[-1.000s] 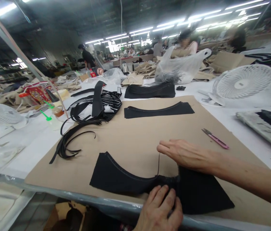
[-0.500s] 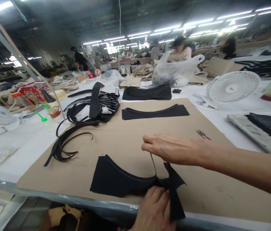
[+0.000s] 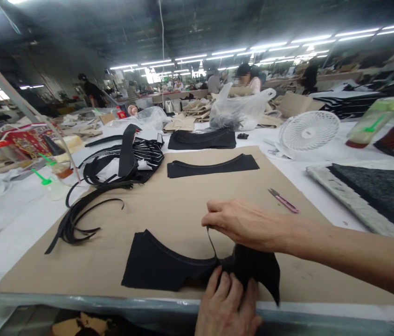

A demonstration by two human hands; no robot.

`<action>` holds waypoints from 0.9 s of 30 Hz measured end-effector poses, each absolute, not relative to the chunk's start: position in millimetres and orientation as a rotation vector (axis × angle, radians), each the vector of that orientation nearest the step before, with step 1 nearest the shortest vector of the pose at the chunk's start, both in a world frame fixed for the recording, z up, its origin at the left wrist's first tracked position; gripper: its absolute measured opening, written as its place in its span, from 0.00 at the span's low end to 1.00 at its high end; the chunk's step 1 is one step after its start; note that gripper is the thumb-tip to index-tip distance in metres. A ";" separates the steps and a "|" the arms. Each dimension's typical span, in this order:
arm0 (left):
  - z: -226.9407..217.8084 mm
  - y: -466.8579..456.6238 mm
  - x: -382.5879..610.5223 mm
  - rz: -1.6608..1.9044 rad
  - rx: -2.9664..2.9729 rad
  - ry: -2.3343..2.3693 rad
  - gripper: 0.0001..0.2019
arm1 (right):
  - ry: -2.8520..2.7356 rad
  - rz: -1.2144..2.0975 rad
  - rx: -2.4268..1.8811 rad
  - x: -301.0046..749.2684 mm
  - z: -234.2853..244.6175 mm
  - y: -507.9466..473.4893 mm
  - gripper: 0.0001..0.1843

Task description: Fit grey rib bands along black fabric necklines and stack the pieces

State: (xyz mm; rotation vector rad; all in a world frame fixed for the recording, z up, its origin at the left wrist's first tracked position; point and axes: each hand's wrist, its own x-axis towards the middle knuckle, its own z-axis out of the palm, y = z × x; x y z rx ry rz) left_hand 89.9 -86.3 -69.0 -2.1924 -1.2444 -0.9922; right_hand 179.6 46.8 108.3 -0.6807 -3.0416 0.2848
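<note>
A curved black fabric piece [image 3: 162, 266] lies near the front edge of the table, its right end bunched and lifted. My left hand [image 3: 226, 303] grips that piece from below, its fingers bent over the lower edge. Above it, my right hand [image 3: 231, 219] pinches the end of a thin dark strip [image 3: 211, 240], which runs taut down to the fabric's curved edge. Pink-handled thread snips [image 3: 284, 200] lie on the brown board beyond my right forearm. Farther back rests a similar curved black piece [image 3: 214, 165].
The brown board [image 3: 169, 212] covers the white table. To the left lie loose black strips [image 3: 72, 224] and striped fabric [image 3: 148, 151]. More black pieces [image 3: 202, 139], a plastic bag [image 3: 242, 109] and a white fan [image 3: 308, 130] stand behind. Co-workers are in the background.
The view has shifted right. The fabric's right end has swung out and spread beneath my right wrist. My right hand still pinches the strip, and my left fingers have moved on the fabric.
</note>
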 end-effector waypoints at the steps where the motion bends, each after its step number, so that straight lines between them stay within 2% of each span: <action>1: -70.2 -86.8 89.6 -0.989 -2.189 -1.247 0.21 | -3.106 0.131 -0.604 179.1 113.6 46.3 0.12; 4: -73.3 -88.8 88.7 -0.989 -2.169 -1.260 0.20 | -3.202 -0.079 -0.457 175.4 127.7 43.8 0.11; 6: -74.9 -91.1 88.3 -0.994 -2.170 -1.277 0.18 | -3.253 -0.007 -0.472 173.8 133.5 41.5 0.10; 8: -74.9 -93.9 88.6 -0.994 -2.186 -1.302 0.17 | -3.316 0.149 -0.614 174.4 136.5 40.5 0.07; 11: -69.9 -97.1 90.6 -1.011 -2.202 -1.337 0.19 | -3.337 0.382 -0.863 178.7 137.0 43.7 0.17; 14: -62.7 -98.4 92.1 -1.140 -2.157 -1.262 0.13 | -3.282 0.610 -0.933 185.1 132.2 47.6 0.21; 16: -60.7 -99.4 89.5 -1.269 -2.075 -1.211 0.10 | -3.236 0.762 -0.927 191.2 125.8 46.9 0.18; 18: -62.1 -101.4 82.4 -1.311 -1.995 -1.274 0.13 | -3.184 0.854 -0.955 198.9 117.6 42.8 0.14; 22: -68.8 -107.0 62.9 -1.063 -2.082 -1.391 0.18 | -3.061 1.018 -1.144 212.0 102.4 31.4 0.12; 27: -72.5 -109.7 54.4 -0.996 -2.138 -1.339 0.20 | -2.677 1.626 -1.264 202.0 97.6 23.6 0.10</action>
